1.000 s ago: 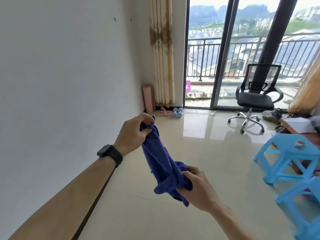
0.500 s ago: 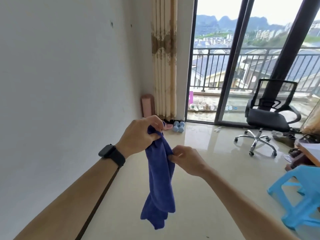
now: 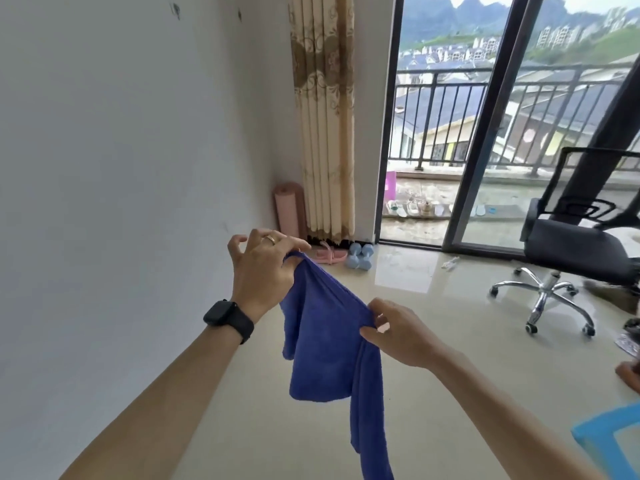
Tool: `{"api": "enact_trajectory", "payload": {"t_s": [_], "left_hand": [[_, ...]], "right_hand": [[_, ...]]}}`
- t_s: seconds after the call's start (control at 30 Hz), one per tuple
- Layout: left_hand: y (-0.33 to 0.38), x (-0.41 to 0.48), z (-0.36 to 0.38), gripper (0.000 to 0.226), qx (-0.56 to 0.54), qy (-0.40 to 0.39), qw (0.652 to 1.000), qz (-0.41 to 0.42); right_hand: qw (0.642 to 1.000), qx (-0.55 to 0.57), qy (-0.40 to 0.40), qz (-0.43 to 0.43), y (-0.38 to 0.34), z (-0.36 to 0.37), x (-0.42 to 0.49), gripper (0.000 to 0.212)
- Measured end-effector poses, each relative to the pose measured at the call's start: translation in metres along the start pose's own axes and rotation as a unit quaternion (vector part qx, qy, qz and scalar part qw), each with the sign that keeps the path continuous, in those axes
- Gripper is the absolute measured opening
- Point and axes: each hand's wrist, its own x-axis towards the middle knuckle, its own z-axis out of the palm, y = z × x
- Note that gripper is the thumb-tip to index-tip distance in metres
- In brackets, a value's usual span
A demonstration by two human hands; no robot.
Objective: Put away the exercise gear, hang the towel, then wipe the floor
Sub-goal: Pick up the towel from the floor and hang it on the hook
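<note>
A person is holding a blue towel (image 3: 322, 337) up in the air with both hands. The left hand (image 3: 263, 271) is up higher, and its fingers (image 3: 294, 244) are pinching the top edge of the towel. A gold ring is sitting on one finger, and a black watch (image 3: 229, 320) is wrapping the left wrist. The right hand (image 3: 398, 332) is lower and to the right, and its fingers (image 3: 367, 332) are pinching the towel's other side. The towel is stretching between the two hands, and the rest is hanging down over the floor (image 3: 433, 341).

The floor is pale, shiny tile, and light from the window is glowing on it. A plain white wall (image 3: 121, 168) is running along the left side. In the far corner, a pink rolled mat (image 3: 290, 211) is standing upright against the wall, just beside a long tan curtain (image 3: 323, 116). Two light blue dumbbells (image 3: 360, 256) are lying on the floor near the curtain, and something pink (image 3: 329, 253) is lying next to them.

A big glass door (image 3: 485, 133) is showing a balcony with a dark railing, and hills and houses far away. A black office chair (image 3: 575, 244) on wheels is standing on the right. A bit of a blue stool (image 3: 609, 441) is peeking in at the bottom right corner.
</note>
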Motion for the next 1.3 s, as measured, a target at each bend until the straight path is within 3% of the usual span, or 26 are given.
{"api": "enact_trajectory", "payload": {"t_s": [0.23,0.47,0.53,0.6,0.67,0.73,0.97,1.13,1.3], "left_hand": [[0.006,0.091,0.1,0.021,0.047,-0.063,0.99,-0.114],[0.028,0.179,0.2,0.028,0.069,-0.217,0.96,-0.163],[0.036,0.202,0.232,0.029,-0.027,-0.28,0.948,-0.15],[0.052,0.232,0.262,0.033,-0.217,-0.329,0.907,-0.151],[0.064,0.268,0.293,0.034,-0.318,-0.305,0.888,-0.131],[0.065,0.307,0.326,0.028,-0.335,-0.255,0.9,-0.112],[0.022,0.451,0.415,0.014,-0.288,-0.201,0.929,-0.114],[-0.017,0.531,0.462,0.01,-0.175,-0.183,0.96,-0.121],[-0.078,0.575,0.519,0.018,-0.12,-0.249,0.943,-0.185]], "right_hand": [[0.997,0.045,0.062,-0.011,0.082,-0.11,0.111,0.013],[0.994,0.041,0.077,-0.058,0.12,-0.178,0.237,0.019],[0.995,0.04,0.068,-0.057,0.13,-0.187,0.273,0.021],[0.996,0.032,0.055,-0.06,0.139,-0.195,0.314,0.019],[0.997,0.02,0.038,-0.064,0.146,-0.205,0.358,0.017],[0.997,0.022,0.03,-0.064,0.153,-0.219,0.404,0.014],[0.993,-0.056,0.065,-0.077,0.188,-0.278,0.56,0.017],[0.994,-0.082,0.012,-0.066,0.205,-0.283,0.665,0.018],[0.991,-0.083,-0.04,-0.102,0.211,-0.279,0.789,0.008]]}}
